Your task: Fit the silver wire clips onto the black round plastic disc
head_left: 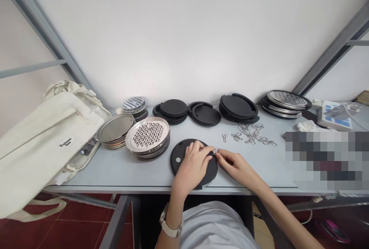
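A black round disc (211, 172) lies flat near the table's front edge, with a pale round spot on its left part. My left hand (193, 163) rests over it and holds it down, the forefinger reaching to its right rim. At that rim my right hand (233, 165) pinches a small shiny metal piece (214, 151), which looks like a wire clip; most of it is hidden by the fingers. Behind my right hand lie several loose bent-wire clips (251, 135). Left of the disc stands a stack of round metal grater plates (148, 135).
Plain metal discs (115, 128) and smaller grater plates (134, 104) are stacked at left. Black round holders (173, 107) stand along the wall, with more graters (288, 101) at far right. A cream bag (54, 133) overhangs the left edge. A white-and-blue box (336, 114) sits at right.
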The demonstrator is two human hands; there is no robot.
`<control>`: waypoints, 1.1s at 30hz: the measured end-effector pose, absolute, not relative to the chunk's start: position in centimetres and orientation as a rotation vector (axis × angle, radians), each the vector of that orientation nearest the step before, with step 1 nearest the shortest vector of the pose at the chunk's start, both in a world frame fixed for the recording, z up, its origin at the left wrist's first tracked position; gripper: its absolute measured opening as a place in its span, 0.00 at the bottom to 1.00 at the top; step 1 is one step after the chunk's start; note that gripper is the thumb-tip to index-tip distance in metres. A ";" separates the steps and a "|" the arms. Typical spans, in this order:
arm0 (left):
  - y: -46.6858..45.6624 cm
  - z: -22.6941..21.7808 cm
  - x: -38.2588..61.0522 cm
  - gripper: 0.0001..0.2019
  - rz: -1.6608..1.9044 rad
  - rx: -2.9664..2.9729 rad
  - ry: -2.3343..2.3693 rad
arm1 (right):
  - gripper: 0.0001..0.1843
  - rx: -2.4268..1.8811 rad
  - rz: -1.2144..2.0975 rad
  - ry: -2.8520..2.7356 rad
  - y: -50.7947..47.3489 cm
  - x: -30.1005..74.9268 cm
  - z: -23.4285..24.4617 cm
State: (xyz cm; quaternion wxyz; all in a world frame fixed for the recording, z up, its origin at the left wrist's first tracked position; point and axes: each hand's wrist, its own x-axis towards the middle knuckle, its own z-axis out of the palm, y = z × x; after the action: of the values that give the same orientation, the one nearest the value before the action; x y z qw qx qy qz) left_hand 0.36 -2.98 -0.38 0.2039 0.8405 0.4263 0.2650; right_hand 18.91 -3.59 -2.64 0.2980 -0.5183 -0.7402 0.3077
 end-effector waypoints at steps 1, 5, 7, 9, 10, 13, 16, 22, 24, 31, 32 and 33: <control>-3.0 -0.4 0.4 0.15 0.737 2.347 1.189 | 0.20 -1.379 0.816 -1.971 -3.6 18.9 -2.7; -2.9 -0.3 0.4 0.14 0.726 2.356 1.194 | 0.19 -1.388 0.792 -1.980 -3.5 19.0 -2.9; -2.9 -0.3 0.4 0.15 0.725 2.361 1.191 | 0.19 -1.392 0.786 -1.983 -3.6 19.0 -2.9; -2.9 -0.3 0.4 0.15 0.727 2.363 1.190 | 0.18 -1.388 0.785 -1.988 -3.6 19.0 -3.0; -3.0 -0.3 0.4 0.15 0.728 2.365 1.192 | 0.17 -1.386 0.786 -1.991 -3.7 19.0 -3.0; -3.0 -0.3 0.4 0.15 0.719 2.373 1.194 | 0.15 -1.380 0.782 -1.999 -3.8 19.0 -2.9; -3.0 -0.3 0.4 0.15 0.717 2.375 1.193 | 0.12 -1.374 0.793 -2.003 -3.8 18.9 -2.7; -3.0 -0.2 0.5 0.14 0.716 2.383 1.198 | 0.11 -1.377 0.802 -1.988 -3.8 18.9 -2.6; -3.0 -0.2 0.5 0.14 0.713 2.378 1.202 | 0.11 -1.380 0.799 -1.978 -3.8 18.9 -2.6; -3.0 -0.1 0.4 0.14 0.719 2.362 1.199 | 0.13 -1.383 0.809 -1.977 -3.7 19.0 -2.7; -3.1 -0.2 0.5 0.14 0.723 2.361 1.201 | 0.13 -1.383 0.811 -1.977 -3.6 19.0 -2.7; -3.1 -0.2 0.5 0.14 0.725 2.359 1.203 | 0.13 -1.384 0.813 -1.977 -3.6 19.0 -2.8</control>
State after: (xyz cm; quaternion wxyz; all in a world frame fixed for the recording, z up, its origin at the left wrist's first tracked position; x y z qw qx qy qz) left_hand 0.45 -3.06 -0.17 0.1966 0.8425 0.4295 0.2590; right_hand 19.01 -3.61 -2.76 0.2931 -0.5194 -0.7424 0.3053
